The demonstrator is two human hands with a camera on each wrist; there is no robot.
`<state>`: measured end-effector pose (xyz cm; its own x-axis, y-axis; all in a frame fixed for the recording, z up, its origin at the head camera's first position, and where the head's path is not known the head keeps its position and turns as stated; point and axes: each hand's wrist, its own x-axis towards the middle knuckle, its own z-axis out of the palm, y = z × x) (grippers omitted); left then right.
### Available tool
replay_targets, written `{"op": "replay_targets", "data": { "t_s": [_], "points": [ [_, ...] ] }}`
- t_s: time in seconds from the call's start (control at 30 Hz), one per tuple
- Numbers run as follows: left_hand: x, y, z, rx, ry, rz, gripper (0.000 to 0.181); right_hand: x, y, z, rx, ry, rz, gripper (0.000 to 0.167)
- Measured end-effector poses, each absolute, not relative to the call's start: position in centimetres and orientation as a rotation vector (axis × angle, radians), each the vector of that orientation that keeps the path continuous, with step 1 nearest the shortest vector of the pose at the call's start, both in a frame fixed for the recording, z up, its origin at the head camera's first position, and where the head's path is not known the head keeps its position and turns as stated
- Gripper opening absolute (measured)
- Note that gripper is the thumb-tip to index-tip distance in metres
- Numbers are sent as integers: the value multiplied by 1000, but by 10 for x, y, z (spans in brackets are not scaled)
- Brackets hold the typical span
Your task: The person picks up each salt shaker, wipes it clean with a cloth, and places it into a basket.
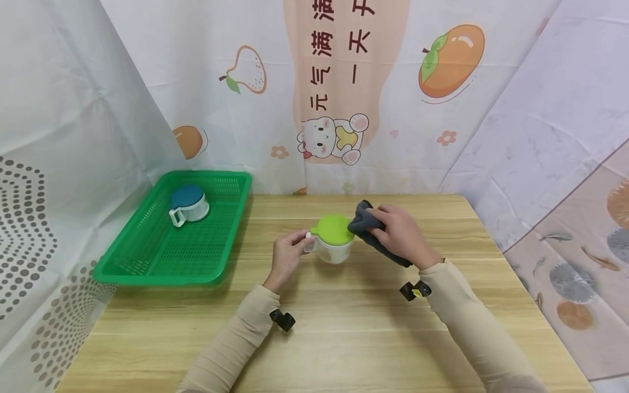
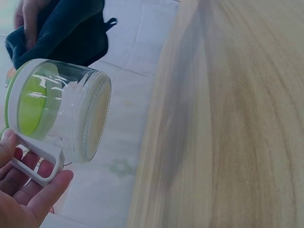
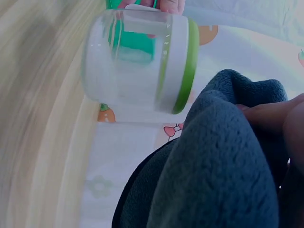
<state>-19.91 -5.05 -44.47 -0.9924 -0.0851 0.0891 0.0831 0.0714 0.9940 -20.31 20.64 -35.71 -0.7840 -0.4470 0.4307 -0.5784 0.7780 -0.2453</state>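
A clear seasoning jar (image 1: 333,252) with a lime-green lid (image 1: 335,230) and a white handle (image 2: 35,156) is near the middle of the table. My left hand (image 1: 289,255) grips it by the handle; in the left wrist view its base appears raised off the tabletop. In my right hand (image 1: 400,233) is a bunched dark grey cloth (image 1: 366,221), pinched between thumb and fingers, with part of it hanging down. The cloth (image 3: 218,152) is beside the lid's right edge; whether they touch I cannot tell.
At the left of the wooden table (image 1: 314,333) sits a green plastic basket (image 1: 162,281). Inside it stands a similar jar (image 1: 196,210) with a blue lid (image 1: 187,196) and a white handle. Behind the table's far edge hangs a printed curtain (image 1: 275,125).
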Motion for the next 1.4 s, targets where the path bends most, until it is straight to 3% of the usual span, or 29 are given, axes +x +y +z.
{"op": "replay_targets", "data": {
  "t_s": [0.43, 1.1, 1.4],
  "points": [
    [-196, -42, -448, -25, -2234, -1987, 22, -197, 192, -357, 943, -2552, 142, 37],
    [-191, -36, -450, -32, -2267, -1950, 23, -196, 172, -353, 1064, -2568, 47, 39],
    [-186, -32, -451, -181, -2257, -1975, 23, -199, 166, -353, 1061, -2594, 27, 38]
  ]
}}
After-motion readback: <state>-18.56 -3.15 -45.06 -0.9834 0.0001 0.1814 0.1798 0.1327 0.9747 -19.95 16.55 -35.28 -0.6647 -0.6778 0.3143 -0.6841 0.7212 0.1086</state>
